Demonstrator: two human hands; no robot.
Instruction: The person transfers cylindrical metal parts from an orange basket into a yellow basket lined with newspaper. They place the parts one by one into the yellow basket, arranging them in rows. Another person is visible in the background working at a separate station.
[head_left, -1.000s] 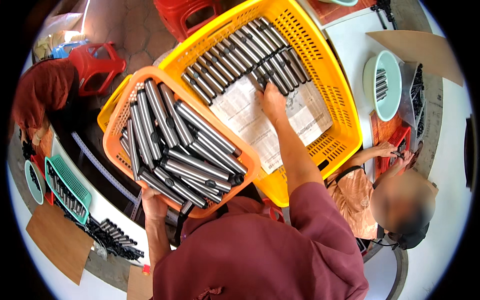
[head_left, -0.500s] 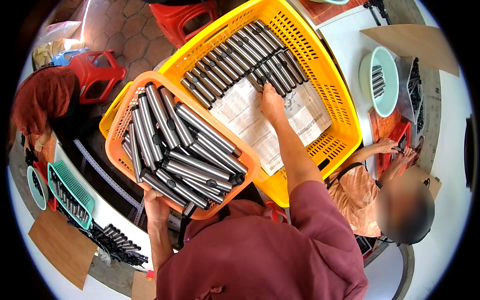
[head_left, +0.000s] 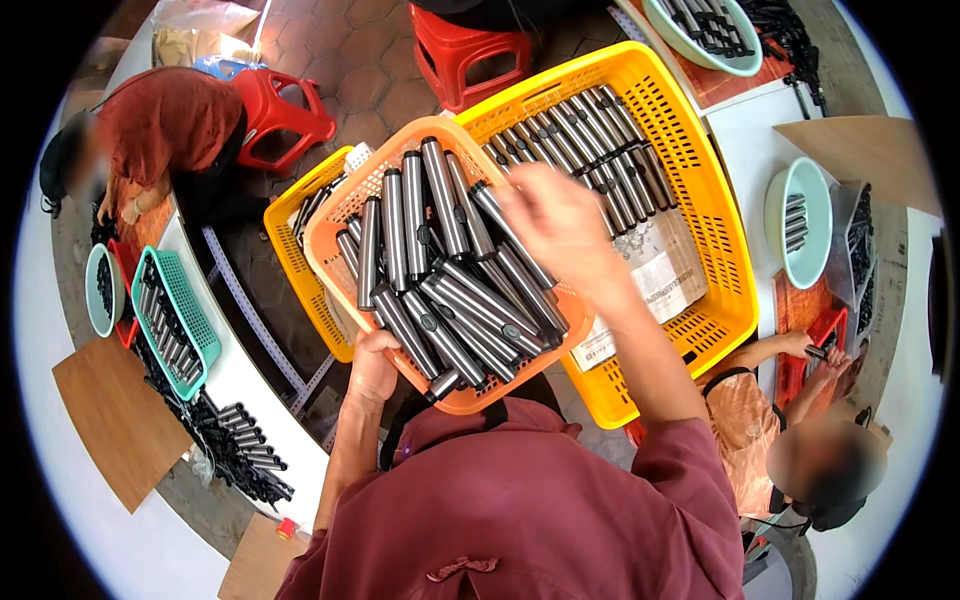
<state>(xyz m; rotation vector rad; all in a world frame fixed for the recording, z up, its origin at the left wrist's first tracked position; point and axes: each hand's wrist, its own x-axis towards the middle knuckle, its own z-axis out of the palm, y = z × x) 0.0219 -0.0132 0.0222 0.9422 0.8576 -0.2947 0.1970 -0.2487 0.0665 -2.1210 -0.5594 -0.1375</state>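
Observation:
My left hand [head_left: 373, 368] grips the near left rim of an orange plastic basket [head_left: 478, 401], fingers closed round its edge. The basket is heaped with loose silver metal tubes [head_left: 445, 205] with black ends, lying at mixed angles. Over the basket's right rim is my right hand [head_left: 565, 230], smeared by motion; whether it holds anything cannot be made out. Beyond it stands a large yellow basket [head_left: 738, 290], where more tubes [head_left: 612, 125] lie side by side in rows on a layer of newspaper [head_left: 668, 285]. My right forearm hides part of that paper.
Another yellow basket [head_left: 285, 235] with tubes and paper sits behind the orange one. Red stools [head_left: 285, 118] stand on the tiled floor. Co-workers sit at left and right benches. Mint bowls [head_left: 802, 225] and a green basket [head_left: 205, 325] hold tubes.
My right hand has moved from the tube rows in the yellow basket back to the orange basket. The whole view has shifted, and my left hand keeps its grip on the rim.

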